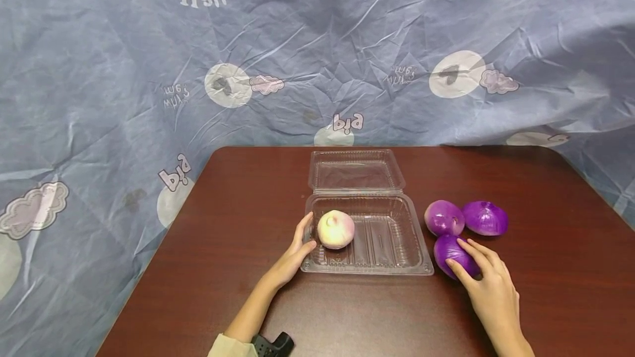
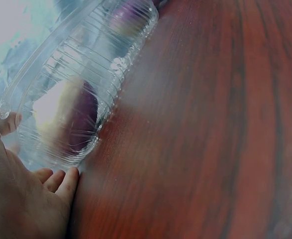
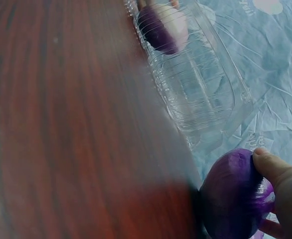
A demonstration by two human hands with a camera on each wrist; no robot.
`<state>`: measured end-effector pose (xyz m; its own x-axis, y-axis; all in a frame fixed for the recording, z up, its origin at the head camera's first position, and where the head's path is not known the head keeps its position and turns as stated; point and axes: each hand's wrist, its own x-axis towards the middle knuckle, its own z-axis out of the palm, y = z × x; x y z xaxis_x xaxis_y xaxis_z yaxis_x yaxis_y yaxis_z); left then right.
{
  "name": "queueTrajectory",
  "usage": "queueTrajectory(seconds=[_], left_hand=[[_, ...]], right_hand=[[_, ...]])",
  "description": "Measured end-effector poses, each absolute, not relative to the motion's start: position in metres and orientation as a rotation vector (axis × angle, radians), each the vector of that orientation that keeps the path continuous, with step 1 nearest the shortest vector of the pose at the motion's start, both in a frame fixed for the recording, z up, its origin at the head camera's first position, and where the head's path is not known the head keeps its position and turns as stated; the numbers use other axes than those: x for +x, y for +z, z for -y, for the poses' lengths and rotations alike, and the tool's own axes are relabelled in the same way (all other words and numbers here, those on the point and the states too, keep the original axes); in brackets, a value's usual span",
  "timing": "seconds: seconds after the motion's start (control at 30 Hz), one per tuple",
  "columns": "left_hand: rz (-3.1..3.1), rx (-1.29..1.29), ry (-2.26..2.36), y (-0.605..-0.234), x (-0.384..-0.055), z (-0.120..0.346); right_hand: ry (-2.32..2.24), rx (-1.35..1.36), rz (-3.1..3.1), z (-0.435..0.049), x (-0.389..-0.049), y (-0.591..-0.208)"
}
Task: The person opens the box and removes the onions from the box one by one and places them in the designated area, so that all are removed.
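A clear plastic clamshell container (image 1: 377, 269) lies open on the table, its lid (image 1: 354, 172) folded back. Inside its left half sits an onion (image 1: 335, 229), pale on top and purple underneath in the left wrist view. My left hand (image 1: 290, 258) holds the container's left side, with the thumb by the rim. To the right of the container, my right hand (image 1: 493, 285) grips a purple onion (image 3: 230, 199) between thumb and fingers; it appears to rest on the table. Just behind it are two more purple onions, one nearer the container (image 1: 443, 217) and one farther right (image 1: 487, 218).
The dark reddish-brown table (image 1: 238, 225) has rounded far corners. A blue-grey printed cloth (image 1: 297, 43) hangs behind it and at the sides. A black strap device (image 1: 274, 344) is on my left wrist.
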<state>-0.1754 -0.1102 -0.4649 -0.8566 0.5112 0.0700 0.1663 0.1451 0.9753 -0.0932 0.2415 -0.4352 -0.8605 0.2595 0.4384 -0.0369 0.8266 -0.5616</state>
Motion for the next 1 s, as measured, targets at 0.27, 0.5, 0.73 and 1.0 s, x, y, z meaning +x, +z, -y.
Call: queueTrajectory(seconds=[0.27, 0.5, 0.73, 1.0], left_hand=[[-2.155, 0.672, 1.78, -0.464, -0.177, 0.11], [-2.157, 0.671, 1.773, -0.464, -0.176, 0.11], [-2.155, 0.673, 1.763, -0.464, -0.176, 0.11], [-2.158, 0.669, 1.773, -0.463, -0.176, 0.11]], right_hand=[[0.761, -0.126, 2.584, -0.243, -0.094, -0.435], [0.712, -0.122, 2.697, -0.243, -0.092, -0.434], [0.692, -0.124, 2.657, -0.239, -0.09, -0.43], [0.742, -0.124, 2.582, -0.23, -0.086, -0.416]])
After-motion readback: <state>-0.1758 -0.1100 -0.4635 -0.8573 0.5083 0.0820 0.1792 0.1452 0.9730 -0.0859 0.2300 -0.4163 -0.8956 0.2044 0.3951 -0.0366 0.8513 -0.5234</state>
